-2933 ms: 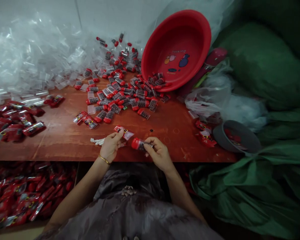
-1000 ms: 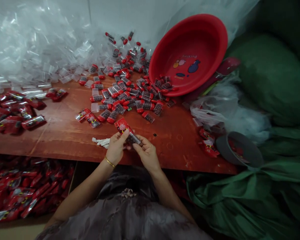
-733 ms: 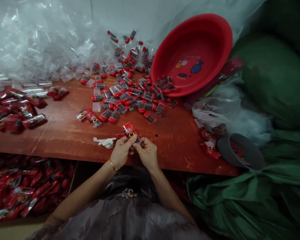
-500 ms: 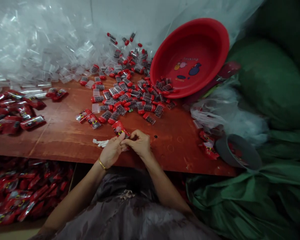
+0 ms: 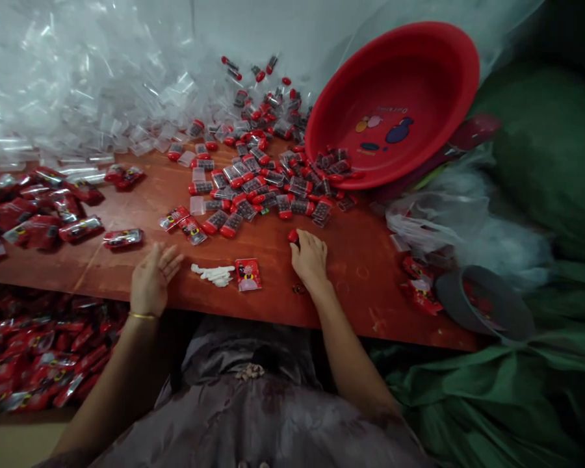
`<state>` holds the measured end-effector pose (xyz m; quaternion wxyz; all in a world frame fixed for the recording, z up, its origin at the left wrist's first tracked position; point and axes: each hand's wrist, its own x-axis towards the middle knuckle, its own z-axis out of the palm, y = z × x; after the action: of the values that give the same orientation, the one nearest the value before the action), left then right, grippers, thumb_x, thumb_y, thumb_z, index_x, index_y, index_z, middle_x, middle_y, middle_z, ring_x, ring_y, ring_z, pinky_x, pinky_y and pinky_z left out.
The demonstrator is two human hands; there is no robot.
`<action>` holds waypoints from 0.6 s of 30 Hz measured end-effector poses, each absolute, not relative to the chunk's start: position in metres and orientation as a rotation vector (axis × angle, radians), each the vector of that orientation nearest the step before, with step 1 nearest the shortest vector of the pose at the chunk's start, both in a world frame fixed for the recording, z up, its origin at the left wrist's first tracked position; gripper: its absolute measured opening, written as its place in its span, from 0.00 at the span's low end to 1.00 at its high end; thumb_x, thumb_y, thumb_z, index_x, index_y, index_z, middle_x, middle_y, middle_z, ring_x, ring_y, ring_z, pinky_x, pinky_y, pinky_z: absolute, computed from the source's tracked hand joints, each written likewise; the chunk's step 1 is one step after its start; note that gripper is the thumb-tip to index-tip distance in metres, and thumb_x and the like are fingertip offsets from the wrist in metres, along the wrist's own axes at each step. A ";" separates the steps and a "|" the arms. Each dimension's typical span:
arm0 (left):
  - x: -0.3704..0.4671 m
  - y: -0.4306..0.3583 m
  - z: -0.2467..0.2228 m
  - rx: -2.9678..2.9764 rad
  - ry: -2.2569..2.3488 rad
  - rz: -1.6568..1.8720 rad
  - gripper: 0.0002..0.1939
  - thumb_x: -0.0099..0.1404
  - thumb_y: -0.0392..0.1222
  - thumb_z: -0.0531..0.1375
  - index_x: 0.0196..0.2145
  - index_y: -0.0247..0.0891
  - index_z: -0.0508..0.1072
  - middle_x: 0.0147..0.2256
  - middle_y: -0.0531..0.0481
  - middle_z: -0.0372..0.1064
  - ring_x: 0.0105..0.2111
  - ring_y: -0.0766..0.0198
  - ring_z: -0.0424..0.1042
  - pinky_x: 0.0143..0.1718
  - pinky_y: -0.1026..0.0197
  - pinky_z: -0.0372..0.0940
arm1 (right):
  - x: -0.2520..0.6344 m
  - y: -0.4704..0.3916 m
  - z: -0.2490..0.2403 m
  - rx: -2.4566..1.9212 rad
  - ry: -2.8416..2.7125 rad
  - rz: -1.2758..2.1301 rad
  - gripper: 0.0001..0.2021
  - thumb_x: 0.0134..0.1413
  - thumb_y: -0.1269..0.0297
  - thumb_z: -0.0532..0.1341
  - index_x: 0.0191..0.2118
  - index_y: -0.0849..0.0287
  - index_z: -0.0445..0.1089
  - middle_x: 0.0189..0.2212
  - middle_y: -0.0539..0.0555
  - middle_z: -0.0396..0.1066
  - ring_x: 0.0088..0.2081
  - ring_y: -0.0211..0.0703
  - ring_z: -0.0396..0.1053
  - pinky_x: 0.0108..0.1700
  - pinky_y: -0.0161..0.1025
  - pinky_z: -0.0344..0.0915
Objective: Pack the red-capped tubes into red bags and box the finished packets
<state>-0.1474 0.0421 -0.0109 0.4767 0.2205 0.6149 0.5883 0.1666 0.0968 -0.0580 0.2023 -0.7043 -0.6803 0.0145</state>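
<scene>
"Pale wall point(image 5: 283, 32) behind, reddish-brown table point(image 5: 355, 247) below. What do you log, largest down?"

"From my remote post I log a heap of clear plastic sleeves point(image 5: 102, 78) at back left and a tilted red basin point(image 5: 419, 78) at back right. Loose red-capped containers point(image 5: 273, 179) lie between them, several inside the basin's lower side. Further right, near the table's edge, I note a gray bowl point(image 5: 448, 296)."

"Condition of the hands?"

"Left hand point(image 5: 151, 283): fingers straight and apart, palm turned inward. A wrapped packet point(image 5: 123, 238) lies just beyond it. Right hand point(image 5: 311, 260): fingers curled around one container point(image 5: 293, 236); I see its red cap, the remainder is mostly hidden."

"Smaller items?"

"Between the hands, a white bundle point(image 5: 219, 274). Just beside it, a flat red packet point(image 5: 248, 274) lies on the table. Whether those two touch, I cannot tell."
</scene>
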 end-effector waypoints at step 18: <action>-0.076 0.024 -0.024 2.366 1.758 0.734 0.17 0.66 0.42 0.51 0.49 0.41 0.73 0.57 0.42 0.63 0.62 0.49 0.51 0.61 0.42 0.43 | 0.089 0.001 -0.041 -1.574 -2.032 0.131 0.29 0.45 0.43 0.63 0.49 0.58 0.68 0.45 0.59 0.69 0.46 0.51 0.62 0.48 0.47 0.58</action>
<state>-0.0759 0.0237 -0.0241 0.0518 0.7778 0.5779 0.2414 0.0892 0.0011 -0.0406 0.2804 -0.5870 -0.7579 0.0489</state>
